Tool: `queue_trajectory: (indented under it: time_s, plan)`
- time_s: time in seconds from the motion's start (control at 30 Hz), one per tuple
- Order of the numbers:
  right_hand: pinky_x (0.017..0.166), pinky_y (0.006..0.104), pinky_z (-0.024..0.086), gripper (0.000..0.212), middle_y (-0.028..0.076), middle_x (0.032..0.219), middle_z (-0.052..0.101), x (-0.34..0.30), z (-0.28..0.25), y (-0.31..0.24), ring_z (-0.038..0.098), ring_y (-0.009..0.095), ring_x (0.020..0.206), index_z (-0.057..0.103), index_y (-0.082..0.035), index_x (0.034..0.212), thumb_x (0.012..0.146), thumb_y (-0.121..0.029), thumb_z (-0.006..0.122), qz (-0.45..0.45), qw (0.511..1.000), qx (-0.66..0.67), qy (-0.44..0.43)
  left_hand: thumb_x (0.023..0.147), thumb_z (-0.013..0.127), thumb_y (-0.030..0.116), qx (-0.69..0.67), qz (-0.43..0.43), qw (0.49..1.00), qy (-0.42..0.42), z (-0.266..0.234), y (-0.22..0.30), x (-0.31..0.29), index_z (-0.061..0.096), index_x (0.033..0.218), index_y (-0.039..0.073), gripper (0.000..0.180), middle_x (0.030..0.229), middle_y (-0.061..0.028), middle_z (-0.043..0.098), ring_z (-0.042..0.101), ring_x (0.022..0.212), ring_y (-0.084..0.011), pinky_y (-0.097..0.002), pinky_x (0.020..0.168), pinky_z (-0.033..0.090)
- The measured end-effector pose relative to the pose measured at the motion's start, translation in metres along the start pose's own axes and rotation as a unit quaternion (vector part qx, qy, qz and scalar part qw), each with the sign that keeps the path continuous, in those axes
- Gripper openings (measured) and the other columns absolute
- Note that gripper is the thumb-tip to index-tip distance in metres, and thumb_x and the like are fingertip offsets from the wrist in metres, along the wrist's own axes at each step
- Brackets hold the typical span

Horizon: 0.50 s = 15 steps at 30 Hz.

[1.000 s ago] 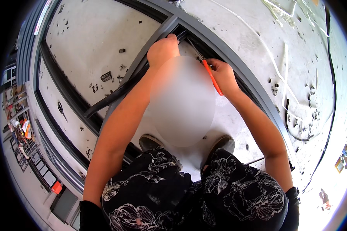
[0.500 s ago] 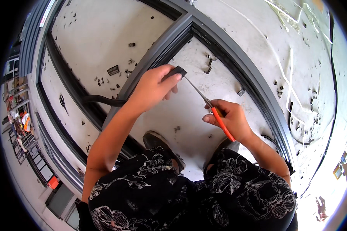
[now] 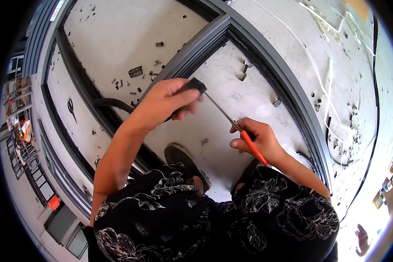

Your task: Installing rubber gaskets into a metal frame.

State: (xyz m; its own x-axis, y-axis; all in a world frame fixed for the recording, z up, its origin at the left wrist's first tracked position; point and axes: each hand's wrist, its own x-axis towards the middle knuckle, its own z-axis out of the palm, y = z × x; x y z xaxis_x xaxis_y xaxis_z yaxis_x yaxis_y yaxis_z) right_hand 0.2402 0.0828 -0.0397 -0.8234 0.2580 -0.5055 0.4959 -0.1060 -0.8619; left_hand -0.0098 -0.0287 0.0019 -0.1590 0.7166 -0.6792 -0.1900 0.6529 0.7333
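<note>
Between the thumb and fingers of my left hand (image 3: pixel 168 102) is the end of a black rubber strip (image 3: pixel 197 85). The strip appears to pass behind my wrist and comes out at the left over the frame. My right hand (image 3: pixel 260 139) is closed round scissors (image 3: pixel 254 147) with orange-red handles. Their long, thin blades point up and left, and the tip meets or nearly meets the strip's end. The blades look closed or almost so. Both hands are above the floor, inside one opening of a grey metal frame (image 3: pixel 257 41).
My shoes (image 3: pixel 181 157) stand within that opening. Small black offcuts (image 3: pixel 135 71) are scattered over the floor. Black-handled scissors (image 3: pixel 71 108) lie at the left. White strips (image 3: pixel 329 83) and a long black cord (image 3: pixel 374 100) are on the right. Shelves of goods (image 3: pixel 22 126) stand at far left.
My left hand has shifted slightly left and nearer with the strip, whose end is turned a little. The scissors in my right hand follow, tip still by the strip. The whole view has shifted slightly.
</note>
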Motion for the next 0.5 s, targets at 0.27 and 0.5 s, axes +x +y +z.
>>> queue_trajectory:
  time_s: [0.27, 0.5]
  plan:
    - [0.060, 0.0262, 0.040, 0.052, 0.000, 0.071, 0.048, -0.003, 0.002, -0.005, 0.044, 0.009, 0.066, 0.062, -0.001, 0.107, 0.078, -0.039, 0.079, 0.014, 0.998, 0.051, -0.026, 0.092, 0.061, 0.030, -0.029, 0.003, 1.000, -0.010, -0.004, -0.001, -0.008, 0.065, 0.097, 0.004, 0.027, 0.070, -0.0002, 0.058, 0.048, 0.057, -0.0056, -0.0206, 0.052, 0.037]
    - [0.062, 0.0259, 0.040, 0.050, 0.000, 0.073, 0.048, -0.005, 0.007, -0.005, 0.044, 0.009, 0.067, 0.063, -0.002, 0.107, 0.077, -0.038, 0.080, 0.007, 0.999, 0.039, -0.022, 0.095, 0.059, 0.027, -0.045, 0.011, 0.998, -0.032, -0.003, -0.001, -0.016, 0.061, 0.099, 0.001, 0.026, 0.067, -0.0002, 0.058, 0.045, 0.051, -0.0047, -0.0181, 0.048, 0.034]
